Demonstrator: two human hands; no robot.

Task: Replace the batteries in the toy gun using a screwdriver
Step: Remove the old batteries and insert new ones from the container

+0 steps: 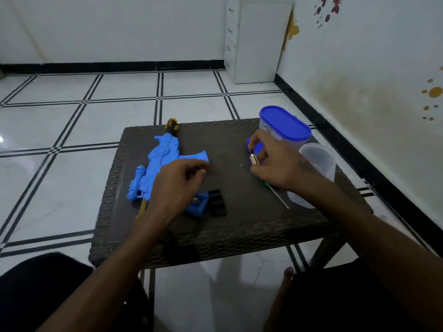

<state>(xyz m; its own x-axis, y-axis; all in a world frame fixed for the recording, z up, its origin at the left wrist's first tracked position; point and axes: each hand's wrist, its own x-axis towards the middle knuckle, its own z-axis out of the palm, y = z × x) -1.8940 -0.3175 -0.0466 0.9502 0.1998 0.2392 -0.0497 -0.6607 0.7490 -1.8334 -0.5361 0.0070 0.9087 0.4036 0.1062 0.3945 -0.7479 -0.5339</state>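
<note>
A blue toy gun (160, 161) lies on the left half of a small dark wicker table (239, 226). My left hand (177, 185) hovers over its grip, fingers curled with nothing visibly in them. My right hand (273, 161) pinches a silver battery (253, 159) beside a small blue cover piece (257, 146). A thin screwdriver (279, 197) with a green handle lies under my right wrist, its metal shaft pointing toward me. Another screwdriver with a yellow-and-black handle (172, 125) pokes out beyond the gun. A black part (217, 202) lies next to the gun's stock.
A clear tub with a blue lid (285, 124) stands at the table's far right corner, a clear open container (318, 161) beside it. A white drawer cabinet (254, 39) stands against the far wall. A tiny white speck (241, 165) lies mid-table.
</note>
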